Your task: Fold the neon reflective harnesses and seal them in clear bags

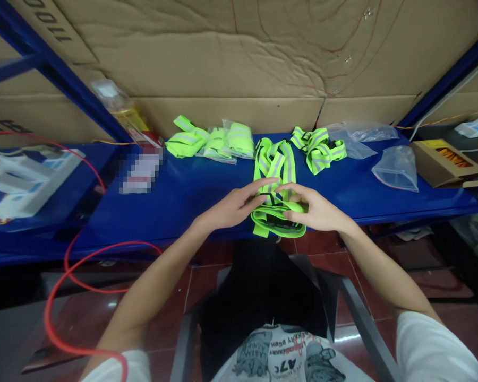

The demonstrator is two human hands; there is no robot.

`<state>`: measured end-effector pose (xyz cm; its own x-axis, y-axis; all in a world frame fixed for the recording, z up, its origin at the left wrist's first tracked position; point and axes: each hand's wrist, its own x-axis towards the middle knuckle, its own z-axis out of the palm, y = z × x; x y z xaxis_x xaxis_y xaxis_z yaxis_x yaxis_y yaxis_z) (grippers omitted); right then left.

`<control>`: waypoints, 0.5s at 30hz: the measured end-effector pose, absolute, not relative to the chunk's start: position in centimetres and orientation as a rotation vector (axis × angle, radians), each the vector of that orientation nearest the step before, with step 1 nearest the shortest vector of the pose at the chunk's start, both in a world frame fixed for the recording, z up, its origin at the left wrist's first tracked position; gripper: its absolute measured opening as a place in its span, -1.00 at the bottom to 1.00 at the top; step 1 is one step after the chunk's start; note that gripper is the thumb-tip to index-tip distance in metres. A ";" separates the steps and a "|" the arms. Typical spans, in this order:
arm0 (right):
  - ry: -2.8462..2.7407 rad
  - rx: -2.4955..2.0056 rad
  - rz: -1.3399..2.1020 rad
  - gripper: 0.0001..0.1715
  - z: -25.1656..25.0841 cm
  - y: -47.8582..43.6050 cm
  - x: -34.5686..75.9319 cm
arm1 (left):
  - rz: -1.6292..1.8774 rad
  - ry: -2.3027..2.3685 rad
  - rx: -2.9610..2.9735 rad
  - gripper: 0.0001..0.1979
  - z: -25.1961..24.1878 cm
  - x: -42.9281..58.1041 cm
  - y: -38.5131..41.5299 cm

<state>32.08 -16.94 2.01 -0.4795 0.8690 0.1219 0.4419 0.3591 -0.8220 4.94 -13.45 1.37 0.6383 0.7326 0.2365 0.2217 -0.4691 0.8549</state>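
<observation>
A neon-yellow reflective strap (279, 159) with grey stripes and black buckles lies partly folded at the table's front edge, right in front of me. My left hand (239, 206) pinches it from the left, thumb and fingers meeting near a black slider. From the right, my right hand (314, 208) curls its fingers over the folded end, with the thumb below. Part of the strap between the fingertips is hidden. Just behind and to the right rests another bundled reflective strap (318, 148).
Bagged neon-yellow straps (239, 139) stand at the back left of the blue table (207, 185). Clear plastic bags (396, 165) and an open cardboard box (446, 162) are on the right. Left are a bottle (123, 111), white parts (35, 180) and a red hose (50, 313).
</observation>
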 end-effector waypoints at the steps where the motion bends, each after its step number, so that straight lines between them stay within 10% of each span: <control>1: -2.063 -1.151 1.029 -0.43 2.0 -16.9 32.1 | 0.742 0.716 2.059 -0.59 1.3 4.8 -13.4; 9: -2.041 -1.180 1.149 -0.53 1.5 -16.9 32.4 | 0.524 0.644 2.490 -0.20 1.1 4.4 -14.7; 15: -2.242 -1.034 0.945 -0.39 2.9 -17.2 32.9 | 0.725 0.766 2.442 -0.68 0.5 5.4 -14.3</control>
